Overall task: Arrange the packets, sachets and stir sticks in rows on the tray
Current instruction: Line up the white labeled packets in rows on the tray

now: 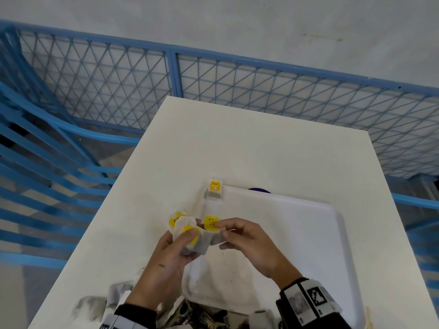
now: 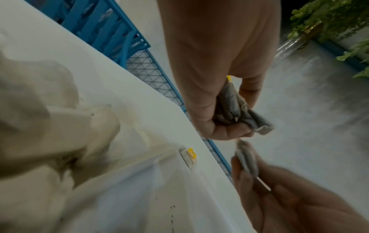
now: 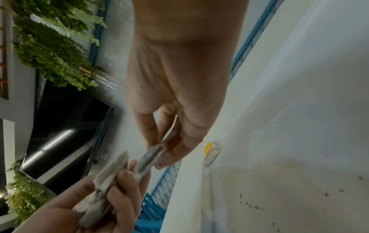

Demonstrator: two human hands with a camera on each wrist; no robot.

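Note:
My left hand grips a bunch of grey tea bags with yellow tags just above the near-left part of the white tray. My right hand pinches a single tea bag beside that bunch. The left wrist view shows the bunch in my curled fingers and the single bag below it. In the right wrist view the single bag sits between thumb and fingers, close to the bunch. One more tea bag lies flat at the tray's far-left corner.
The tray rests on a white table ringed by a blue mesh fence. Dark packets and crumpled pale bags are heaped at the near edge. A purple object peeks out behind the tray. Dark crumbs dot the tray.

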